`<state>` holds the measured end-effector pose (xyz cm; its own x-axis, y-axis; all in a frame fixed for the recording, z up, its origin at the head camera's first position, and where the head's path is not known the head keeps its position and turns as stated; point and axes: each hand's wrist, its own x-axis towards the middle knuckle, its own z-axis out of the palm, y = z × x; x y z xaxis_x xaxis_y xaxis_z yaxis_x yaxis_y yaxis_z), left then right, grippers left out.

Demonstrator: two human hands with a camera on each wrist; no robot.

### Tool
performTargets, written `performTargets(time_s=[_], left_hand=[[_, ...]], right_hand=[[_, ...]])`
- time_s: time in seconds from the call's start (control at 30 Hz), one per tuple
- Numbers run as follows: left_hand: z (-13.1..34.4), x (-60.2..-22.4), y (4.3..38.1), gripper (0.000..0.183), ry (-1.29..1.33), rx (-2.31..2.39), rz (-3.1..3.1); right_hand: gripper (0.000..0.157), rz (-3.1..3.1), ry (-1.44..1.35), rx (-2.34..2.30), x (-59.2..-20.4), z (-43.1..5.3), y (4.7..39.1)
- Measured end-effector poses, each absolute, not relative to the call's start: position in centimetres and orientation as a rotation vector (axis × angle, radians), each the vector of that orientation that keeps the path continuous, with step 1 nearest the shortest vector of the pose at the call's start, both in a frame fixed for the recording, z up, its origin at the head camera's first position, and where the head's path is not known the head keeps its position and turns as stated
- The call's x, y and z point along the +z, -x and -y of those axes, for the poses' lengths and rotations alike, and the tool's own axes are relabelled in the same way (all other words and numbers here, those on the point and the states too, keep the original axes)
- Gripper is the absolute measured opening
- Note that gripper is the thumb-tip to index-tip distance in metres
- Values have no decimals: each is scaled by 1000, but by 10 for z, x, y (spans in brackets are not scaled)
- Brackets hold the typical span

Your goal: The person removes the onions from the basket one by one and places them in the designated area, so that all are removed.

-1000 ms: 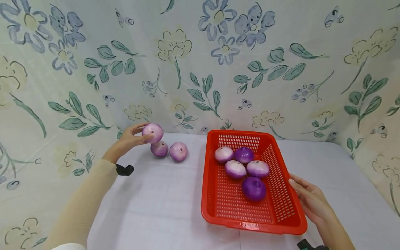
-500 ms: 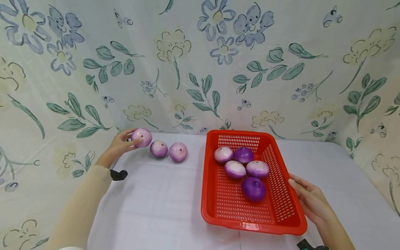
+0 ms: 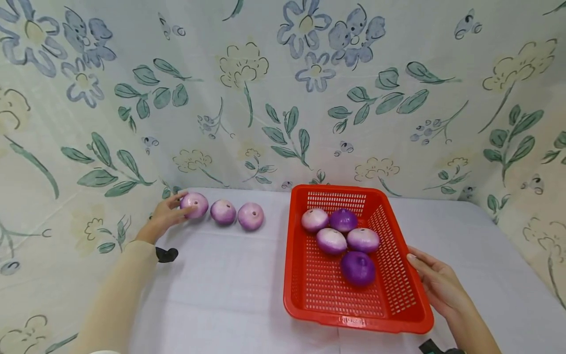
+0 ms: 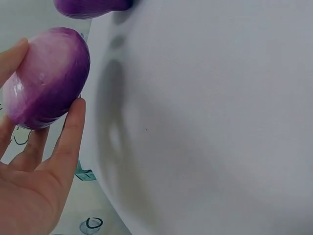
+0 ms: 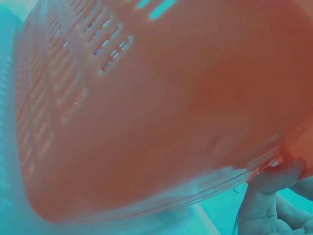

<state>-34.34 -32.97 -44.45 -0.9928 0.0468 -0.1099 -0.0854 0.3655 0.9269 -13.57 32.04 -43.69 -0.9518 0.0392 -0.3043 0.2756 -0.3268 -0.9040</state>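
My left hand [image 3: 164,217] holds a pale purple onion [image 3: 195,203] at the far left of the table, thumb and fingers spread around its sides. In the left wrist view this onion [image 4: 49,78] shows pale on one side and deep purple on the other. Just to its right sit a second onion [image 3: 223,212] and a third onion [image 3: 251,216], making a row. My right hand [image 3: 444,287] grips the right rim of a red plastic basket [image 3: 287,275]. Seen in the right wrist view, the thumb [image 5: 279,178] presses on the basket's edge.
Inside the basket lie several onions, some pale like this onion [image 3: 331,241], others dark purple like this one [image 3: 358,268]. White cloth covers the table [image 3: 212,290]. A floral curtain [image 3: 283,98] hangs behind and along both sides.
My left hand has carried its onion leftward and down, from above the second onion to the row's left end. The right hand and basket have stayed in place.
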Motion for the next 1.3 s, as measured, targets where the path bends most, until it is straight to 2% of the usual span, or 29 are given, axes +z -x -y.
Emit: performTargets(time_s=[0.57,1.3], left_hand=[[328,-451,339,86,77,1478,-2581],[332,-446,343,87,161,1461,-2622]], right_hand=[[24,-1714,-371,-2431,-440,-319,136],[22,-1717,-413,-2418,-440,-321,136]])
